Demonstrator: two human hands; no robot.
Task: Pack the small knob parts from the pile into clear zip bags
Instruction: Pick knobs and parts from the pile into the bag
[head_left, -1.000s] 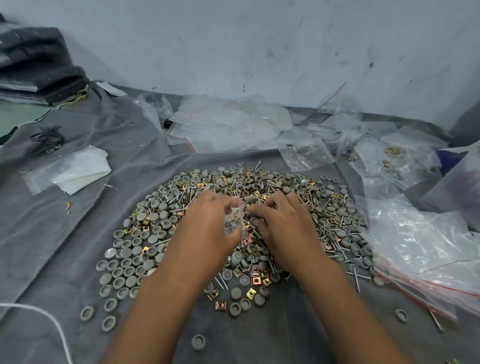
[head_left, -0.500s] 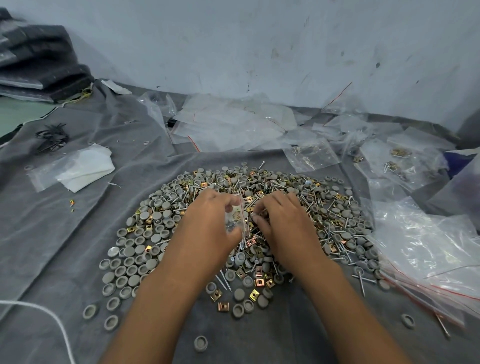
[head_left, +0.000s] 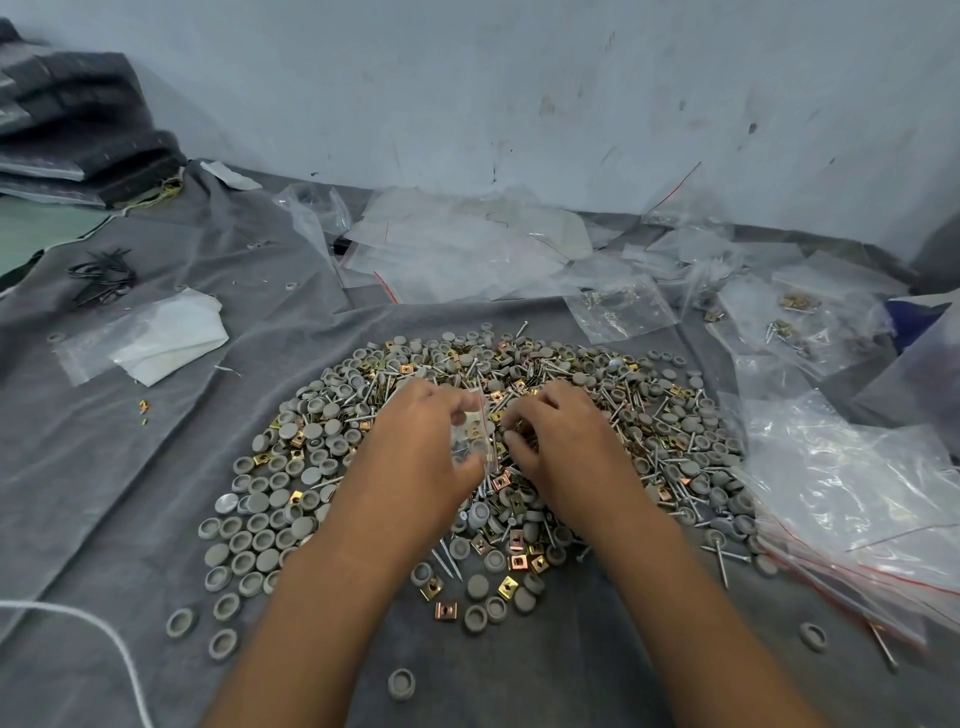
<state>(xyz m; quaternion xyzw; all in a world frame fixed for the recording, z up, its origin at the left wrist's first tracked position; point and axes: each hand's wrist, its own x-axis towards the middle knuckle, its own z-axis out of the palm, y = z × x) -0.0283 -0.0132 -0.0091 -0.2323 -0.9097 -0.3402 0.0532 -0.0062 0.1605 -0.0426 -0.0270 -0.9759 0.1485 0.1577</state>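
Grey felt-like cloth (head_left: 156, 493) covers the work surface, soft and faintly creased, and on it spreads a broad pile (head_left: 322, 467) of small parts: round grey knob caps, some dome-up and smooth, some showing a hollow underside, mixed with square brass-coloured clips and thin bright screws. The left hand (head_left: 415, 457) hovers over the middle of the pile, its fingers and thumb curled round a small clear zip bag (head_left: 475, 441) with a red seal line (a few parts glint inside it). The right hand (head_left: 566, 447) sits just beside the bag's mouth, fingers bent inward at the pile; whether it pinches a part cannot be told. Crinkled clear bags (head_left: 857, 493) with red strips lie heaped to the right, and flatter glossy ones (head_left: 457, 249) lie near the scuffed pale wall (head_left: 519, 78). A white cord (head_left: 78, 618) curves across the lower left.
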